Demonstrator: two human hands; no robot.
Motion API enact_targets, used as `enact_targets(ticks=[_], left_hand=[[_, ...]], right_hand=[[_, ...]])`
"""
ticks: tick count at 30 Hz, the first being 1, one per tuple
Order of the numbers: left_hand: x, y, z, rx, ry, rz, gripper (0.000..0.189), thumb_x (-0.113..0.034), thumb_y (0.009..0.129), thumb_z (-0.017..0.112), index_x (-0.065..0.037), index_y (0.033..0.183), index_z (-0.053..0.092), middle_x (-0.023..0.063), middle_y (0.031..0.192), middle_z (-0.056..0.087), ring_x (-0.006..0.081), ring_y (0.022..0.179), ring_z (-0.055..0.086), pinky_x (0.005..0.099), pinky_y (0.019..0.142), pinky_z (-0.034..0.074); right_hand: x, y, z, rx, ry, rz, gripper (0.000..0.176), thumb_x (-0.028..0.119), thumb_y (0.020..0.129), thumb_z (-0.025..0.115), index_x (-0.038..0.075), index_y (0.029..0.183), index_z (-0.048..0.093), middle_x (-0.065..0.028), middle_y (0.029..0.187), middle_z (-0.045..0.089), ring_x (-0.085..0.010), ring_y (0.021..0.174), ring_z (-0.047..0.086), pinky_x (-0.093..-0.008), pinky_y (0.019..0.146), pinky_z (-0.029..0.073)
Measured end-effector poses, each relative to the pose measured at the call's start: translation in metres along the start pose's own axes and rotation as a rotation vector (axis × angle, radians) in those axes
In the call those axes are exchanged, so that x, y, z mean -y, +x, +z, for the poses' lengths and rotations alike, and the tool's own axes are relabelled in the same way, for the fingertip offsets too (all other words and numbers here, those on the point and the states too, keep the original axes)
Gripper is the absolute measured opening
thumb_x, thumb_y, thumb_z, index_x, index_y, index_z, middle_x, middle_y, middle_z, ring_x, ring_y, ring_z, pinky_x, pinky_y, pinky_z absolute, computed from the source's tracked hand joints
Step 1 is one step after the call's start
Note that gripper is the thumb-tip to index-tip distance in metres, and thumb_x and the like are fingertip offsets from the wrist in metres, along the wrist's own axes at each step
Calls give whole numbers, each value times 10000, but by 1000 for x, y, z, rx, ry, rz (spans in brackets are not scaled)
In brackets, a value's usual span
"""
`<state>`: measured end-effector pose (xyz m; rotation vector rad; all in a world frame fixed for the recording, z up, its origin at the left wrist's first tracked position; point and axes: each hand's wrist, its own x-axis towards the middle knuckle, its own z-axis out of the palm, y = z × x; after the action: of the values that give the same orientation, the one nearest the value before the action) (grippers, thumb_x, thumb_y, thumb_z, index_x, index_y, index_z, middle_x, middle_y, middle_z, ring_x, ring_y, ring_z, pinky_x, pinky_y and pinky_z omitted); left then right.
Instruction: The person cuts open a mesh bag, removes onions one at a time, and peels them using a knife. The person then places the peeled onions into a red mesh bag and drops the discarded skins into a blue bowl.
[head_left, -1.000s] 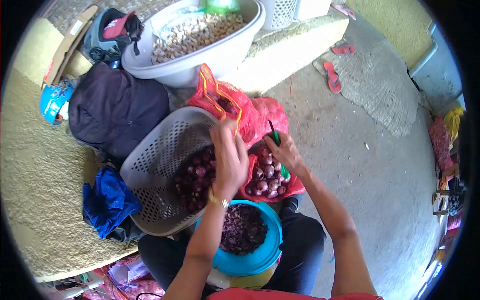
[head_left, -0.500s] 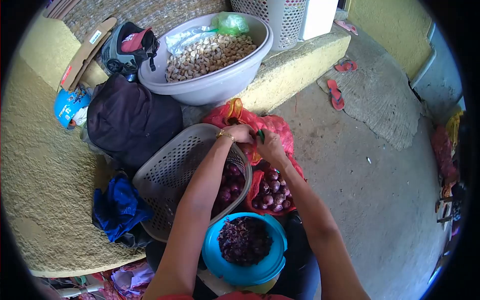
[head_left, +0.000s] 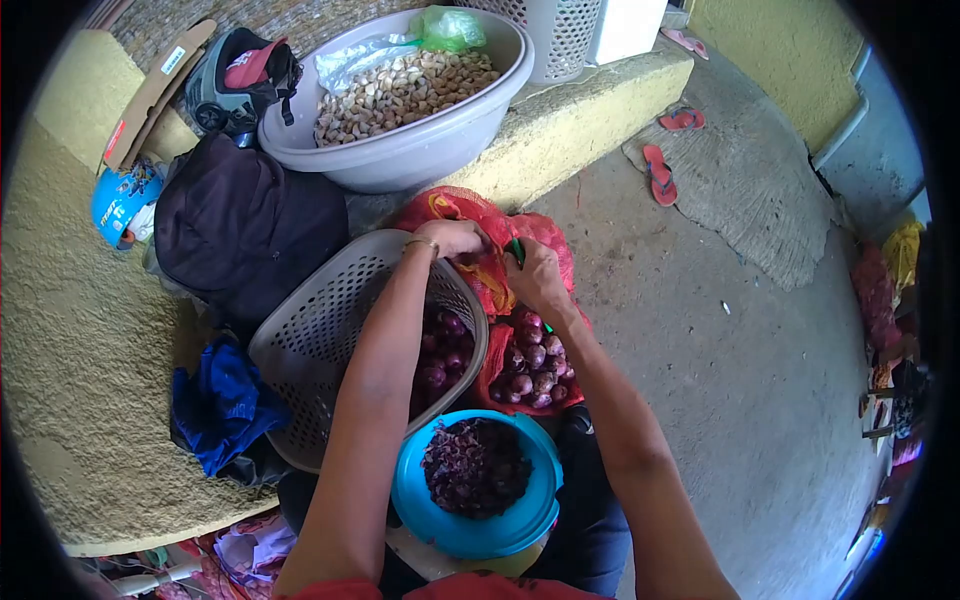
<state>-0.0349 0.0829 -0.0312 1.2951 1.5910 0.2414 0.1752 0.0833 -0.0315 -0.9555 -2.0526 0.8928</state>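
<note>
My left hand point(head_left: 458, 238), with a gold band at the wrist, is closed on the red mesh sack point(head_left: 545, 232), its fingertips partly hidden by the netting. My right hand point(head_left: 537, 275) is wrapped round a small green-handled tool point(head_left: 516, 250) beside the same sack; its working end is hidden. Below my right hand, red onions point(head_left: 537, 368) show in an open red mesh bag. More red onions point(head_left: 440, 355) lie in the grey perforated basket point(head_left: 300, 338) under my left forearm. Nearest my body, a turquoise basin point(head_left: 540, 505) holds dark purple onion peelings point(head_left: 475, 468).
A large grey tub point(head_left: 400, 160) of garlic cloves point(head_left: 405, 98) stands on the ledge behind. A black bag point(head_left: 250, 225) and a blue cloth point(head_left: 228, 400) lie left of the basket. Red flip-flops point(head_left: 660, 175) lie on the concrete floor point(head_left: 700, 400) at the right.
The whole view has shifted slightly, with things appearing higher and further left. My hands have moved a little apart at the sack, and more of the onions in the open bag shows.
</note>
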Motion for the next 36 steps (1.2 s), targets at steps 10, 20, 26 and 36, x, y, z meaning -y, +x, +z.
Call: enact_targets(ticks=[10, 20, 26, 36], left_hand=[[-2, 20, 67, -118, 1019, -164, 391, -303, 759, 690, -134, 1111, 708, 85, 1131, 695, 252, 1020, 676, 419, 850, 536], [10, 39, 67, -43, 877, -160, 438, -290, 681, 716, -115, 1082, 722, 103, 1067, 710, 276, 969, 685, 433, 813, 546], [20, 46, 80, -122, 889, -162, 265, -340, 777, 601, -173, 910, 757, 88, 994, 724, 271, 932, 694, 411, 782, 552], [12, 43, 61, -145, 863, -141, 399, -246, 652, 736, -130, 1034, 735, 134, 1114, 692, 268, 1022, 676, 416, 846, 547]], right_hand=[[13, 1, -5, -38, 21, -16, 186, 157, 833, 641, -25, 848, 609, -252, 740, 620, -413, 711, 630, -460, 637, 485], [29, -15, -24, 47, 85, 162, 226, 189, 838, 656, -32, 883, 630, -240, 750, 636, -353, 730, 670, -426, 664, 507], [34, -20, -19, 79, 39, 205, 242, 212, 846, 648, -27, 883, 644, -232, 763, 650, -336, 721, 671, -407, 670, 509], [31, -16, -15, 38, 79, 113, 260, 210, 842, 646, -48, 872, 636, -258, 754, 631, -365, 704, 653, -435, 661, 496]])
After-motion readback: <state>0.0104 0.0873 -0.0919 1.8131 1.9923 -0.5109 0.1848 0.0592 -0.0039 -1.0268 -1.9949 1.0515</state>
